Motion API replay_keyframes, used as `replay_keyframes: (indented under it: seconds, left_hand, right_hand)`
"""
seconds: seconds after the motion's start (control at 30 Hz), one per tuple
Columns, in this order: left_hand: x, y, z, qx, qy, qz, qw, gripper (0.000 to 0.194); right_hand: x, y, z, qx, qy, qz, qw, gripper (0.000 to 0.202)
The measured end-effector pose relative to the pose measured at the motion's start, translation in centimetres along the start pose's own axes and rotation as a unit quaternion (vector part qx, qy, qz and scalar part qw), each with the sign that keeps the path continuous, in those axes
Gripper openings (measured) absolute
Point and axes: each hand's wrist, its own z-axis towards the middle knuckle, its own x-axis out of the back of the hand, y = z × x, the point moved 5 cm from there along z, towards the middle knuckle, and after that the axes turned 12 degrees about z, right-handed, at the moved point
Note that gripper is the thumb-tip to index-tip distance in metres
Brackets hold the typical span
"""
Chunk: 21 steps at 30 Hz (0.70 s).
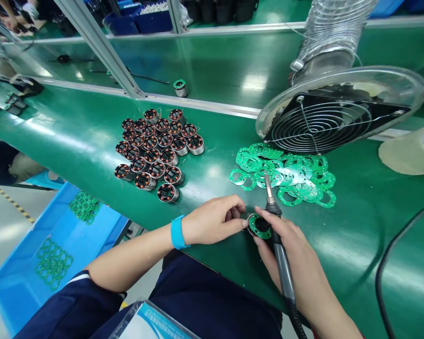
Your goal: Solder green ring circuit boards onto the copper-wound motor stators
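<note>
My right hand grips a soldering iron, its metal tip pointing up and away from me. The thumb and fingers of that hand also rest against a ring-shaped green circuit board, which sits on a motor stator low on the green bench. From the other side, my left hand has its fingers curled, with thumb and forefinger touching the edge of the stator and board. Just beyond lies a heap of loose green ring boards. To the left stand several copper-wound stators without boards.
A fume extractor fan with a flexible duct overhangs the right side. One stator with a green board stands behind the rail. A blue bin holding ring boards is at lower left. A black cable loops at the right.
</note>
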Motion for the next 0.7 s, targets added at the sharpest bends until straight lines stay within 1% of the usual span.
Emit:
replay_keyframes:
  seconds: [0.07,0.13,0.2,0.27,0.4,0.47,0.57,0.7]
  left_hand:
    - [0.1,0.1,-0.2,-0.036,-0.016,0.018,0.999,0.004]
    - [0.2,0.4,-0.3,-0.073,-0.017,0.048,0.996,0.003]
    - [0.2,0.6,-0.3,-0.097,-0.012,0.084,0.992,0.009]
    - [0.2,0.6,-0.1,-0.109,-0.003,0.121,0.987,0.014]
    - [0.5,0.5,0.2,-0.104,0.038,0.155,0.982,0.013]
    - [0.6,0.6,0.3,-0.100,0.051,0.139,0.984,0.013]
    - [0.4,0.8,0.6,-0.091,0.061,0.076,0.991,0.009]
    - [0.0,1.0,1.0,-0.073,0.074,0.011,0.995,0.010]
  right_hand:
    - [0.1,0.1,0.1,0.007,0.011,-0.024,1.000,0.039]
    - [0.2,0.0,0.2,0.020,0.029,-0.056,0.998,0.038]
    - [0.2,-0.1,0.4,0.031,0.049,-0.087,0.995,0.040]
    - [0.1,-0.2,0.5,0.034,0.060,-0.103,0.992,0.043]
    - [-0.1,-0.2,0.4,0.036,0.060,-0.105,0.992,0.044]
    - [-0.1,-0.1,0.4,0.035,0.061,-0.106,0.992,0.043]
    - [0.0,-0.3,0.4,0.038,0.061,-0.112,0.991,0.040]
    - [0.2,-1.3,0.3,0.088,0.052,-0.078,0.992,0.035]
